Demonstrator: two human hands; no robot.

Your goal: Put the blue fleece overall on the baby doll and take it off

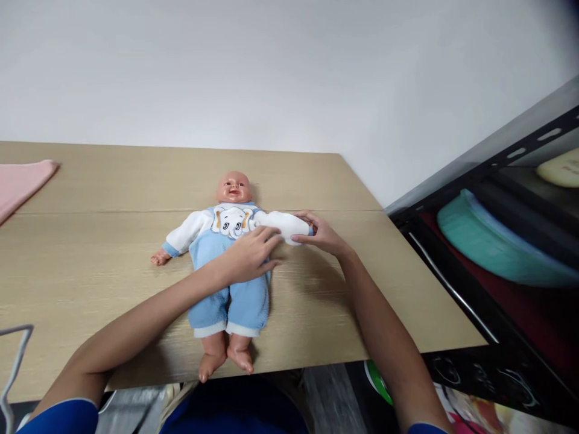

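Note:
A baby doll (pixel 228 280) lies face up on the wooden table (pixel 113 187), head away from me and bare feet near the front edge. It wears a blue and white outfit with an elephant face on the chest. My right hand (pixel 326 234) has its thumb and fingers around the cuff end of the white sleeve (pixel 289 226) on the doll's arm at my right, which is stretched out sideways. Over the doll's torso reaches my left hand (pixel 253 254), fingers apart and fingertips close to that same sleeve. Whether they touch it is unclear.
Pink cloth (pixel 22 184) lies at the table's far left. A bent white metal rod (pixel 18 355) rises at the lower left. To the right, a black metal shelf (pixel 446 265) holds a teal item (pixel 493 247) beside the table edge. A white wall (pixel 226 72) backs the table.

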